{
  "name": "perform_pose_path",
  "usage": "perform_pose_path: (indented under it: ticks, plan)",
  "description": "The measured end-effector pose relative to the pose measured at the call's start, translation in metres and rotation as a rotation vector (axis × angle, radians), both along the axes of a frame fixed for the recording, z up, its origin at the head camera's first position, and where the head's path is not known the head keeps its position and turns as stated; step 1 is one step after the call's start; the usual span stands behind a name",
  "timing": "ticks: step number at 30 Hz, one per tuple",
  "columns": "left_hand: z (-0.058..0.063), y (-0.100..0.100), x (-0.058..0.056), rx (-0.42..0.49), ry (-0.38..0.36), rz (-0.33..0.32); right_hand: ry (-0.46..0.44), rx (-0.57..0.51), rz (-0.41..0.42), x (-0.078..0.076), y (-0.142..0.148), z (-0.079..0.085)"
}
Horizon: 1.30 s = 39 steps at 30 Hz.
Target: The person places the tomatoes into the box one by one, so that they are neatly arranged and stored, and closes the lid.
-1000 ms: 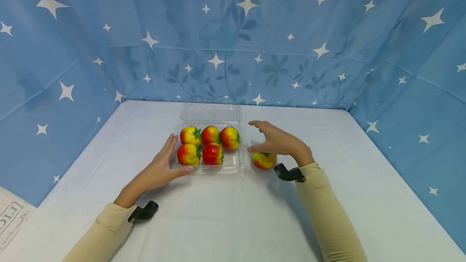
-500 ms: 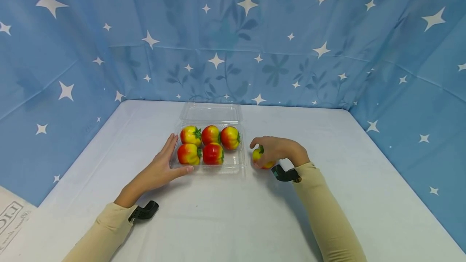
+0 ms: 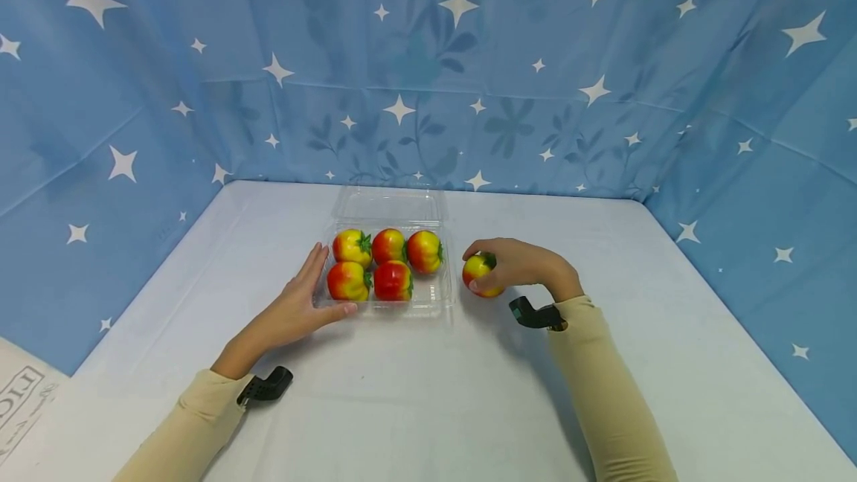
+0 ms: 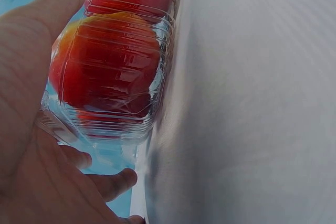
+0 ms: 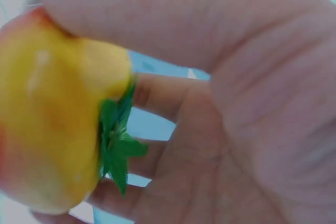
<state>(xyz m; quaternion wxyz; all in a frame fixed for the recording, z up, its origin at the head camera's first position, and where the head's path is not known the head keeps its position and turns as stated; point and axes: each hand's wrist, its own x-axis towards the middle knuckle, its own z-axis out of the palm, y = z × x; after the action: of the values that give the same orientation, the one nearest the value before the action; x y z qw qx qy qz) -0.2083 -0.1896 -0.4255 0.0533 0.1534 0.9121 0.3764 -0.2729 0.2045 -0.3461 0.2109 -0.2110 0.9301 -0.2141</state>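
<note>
A clear plastic clamshell box sits on the white table with its lid folded back; several red-and-yellow toy tomatoes lie inside. My left hand rests with straight fingers against the box's left side, also seen close up as the left hand beside the box wall. My right hand grips one more tomato, lifted just off the table to the right of the box. The right wrist view shows that tomato with its green calyx between the fingers.
The white table is walled on three sides by a blue star-print cloth. A printed sheet pokes in at the lower left corner.
My right hand came down over the loose tomato, closed round it and has lifted it slightly up from the table. The left hand and box stayed put.
</note>
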Motion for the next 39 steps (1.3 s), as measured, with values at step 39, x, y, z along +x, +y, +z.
perform_pose_path:
  ticks: [39]
  plan:
    - [-0.001, 0.000, -0.002, 0.006, 0.002, -0.007, 0.087, -0.615, 0.143, 0.005, -0.042, -0.008]
